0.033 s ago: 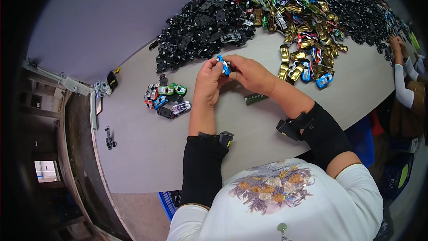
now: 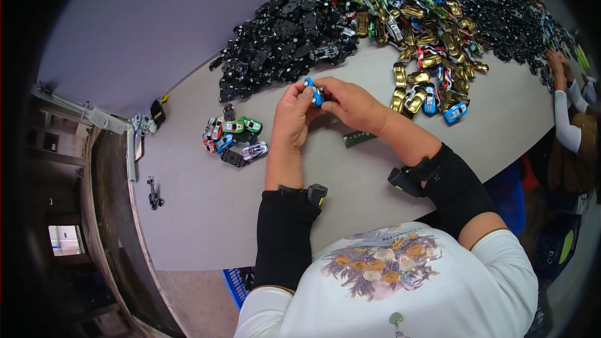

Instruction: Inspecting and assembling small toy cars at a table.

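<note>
A small blue toy car [image 2: 317, 96] is held between both my hands above the table, its side and wheels partly showing. My left hand [image 2: 293, 111] grips it from the left with thumb and fingers closed. On the other side, my right hand [image 2: 348, 101] pinches it, the thumb pressed near its lower end. Fingers cover much of the car. Just below my right hand lies a dark green flat strip [image 2: 358, 139]. To the left of my left wrist sits a small cluster of finished-looking toy cars [image 2: 235, 136] in green, blue, red and silver.
Black car chassis [image 2: 288, 37] are heaped at the back, beside a pile of coloured and gold car bodies [image 2: 432, 37]. More black parts [image 2: 507, 22] lie far right, near another person's hands [image 2: 557, 66]. A small dark part [image 2: 154, 194] rests at the table's left.
</note>
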`<state>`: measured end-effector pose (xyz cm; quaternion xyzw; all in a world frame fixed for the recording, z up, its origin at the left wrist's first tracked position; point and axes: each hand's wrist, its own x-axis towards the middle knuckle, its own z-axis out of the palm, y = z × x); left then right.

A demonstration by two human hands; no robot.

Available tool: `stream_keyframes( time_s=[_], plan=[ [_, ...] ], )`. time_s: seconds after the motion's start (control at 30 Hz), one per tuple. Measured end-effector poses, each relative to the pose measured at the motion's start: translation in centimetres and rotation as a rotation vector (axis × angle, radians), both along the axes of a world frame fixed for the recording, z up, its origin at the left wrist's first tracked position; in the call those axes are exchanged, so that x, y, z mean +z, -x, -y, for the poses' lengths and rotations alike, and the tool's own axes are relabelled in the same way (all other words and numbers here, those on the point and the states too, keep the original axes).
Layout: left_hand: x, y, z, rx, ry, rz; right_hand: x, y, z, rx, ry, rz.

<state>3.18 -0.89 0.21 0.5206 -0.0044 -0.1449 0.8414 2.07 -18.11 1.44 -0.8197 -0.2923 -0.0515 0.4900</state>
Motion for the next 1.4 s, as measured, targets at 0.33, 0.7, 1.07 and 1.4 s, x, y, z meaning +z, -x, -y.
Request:
stream_keyframes(
  time_s=[0.33, 0.7, 1.07, 1.4],
  plan=[
    [0.2, 0.2, -0.3, -0.024, -0.017, -0.024, -0.8, -0.2, -0.2, 0.226, -0.396, -0.451],
    [-0.1, 0.3, 1.1, 0.198, -0.506, 0.474, -1.0, -0.2, -0.5, 0.215, -0.561, -0.681],
    [1.1, 0.9, 1.4, 0.159, -0.391, 0.135, -1.1, -0.4, 0.2, 0.210, -0.465, -0.702],
    [0.2, 0.7, 1.9, 0.245, -0.634, 0.384, -1.7, -0.6, -0.2, 0.129, -0.506, -0.629]
  ],
)
